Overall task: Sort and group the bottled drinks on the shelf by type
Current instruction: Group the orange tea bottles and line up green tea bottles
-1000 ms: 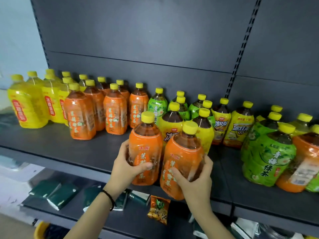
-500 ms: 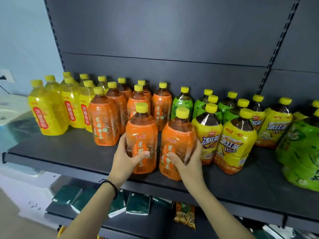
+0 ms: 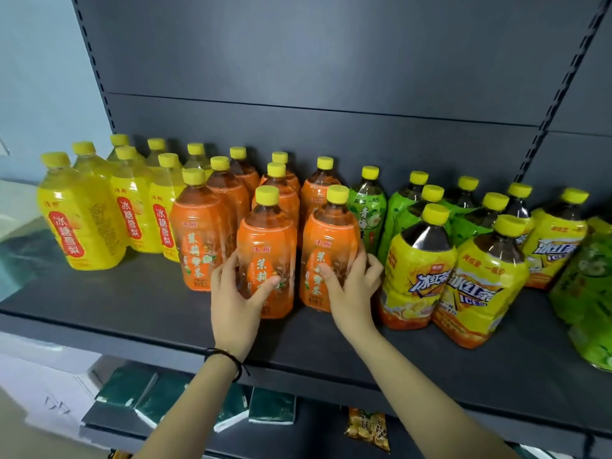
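Observation:
Two orange-label tea bottles stand upright at the front of the dark shelf [image 3: 139,313]. My left hand [image 3: 236,306] grips the left orange bottle [image 3: 266,246] low on its label. My right hand [image 3: 352,289] wraps the right orange bottle [image 3: 326,240]. Both stand just in front of the group of orange bottles [image 3: 203,233]. Clear yellow-label bottles [image 3: 81,220] stand at the far left. Green-label bottles [image 3: 367,213] stand behind to the right, and yellow iced-tea bottles [image 3: 417,270] are right of my right hand.
A tilted green bottle [image 3: 586,293] leans at the right edge of the shelf. The lower shelf holds dark green packs [image 3: 159,399] and a snack bag [image 3: 367,429]. The grey back panel [image 3: 331,77] rises behind the bottles.
Both hands have carried the two orange bottles left and back from the shelf's front edge. They now stand right beside the orange group, next to the green bottles.

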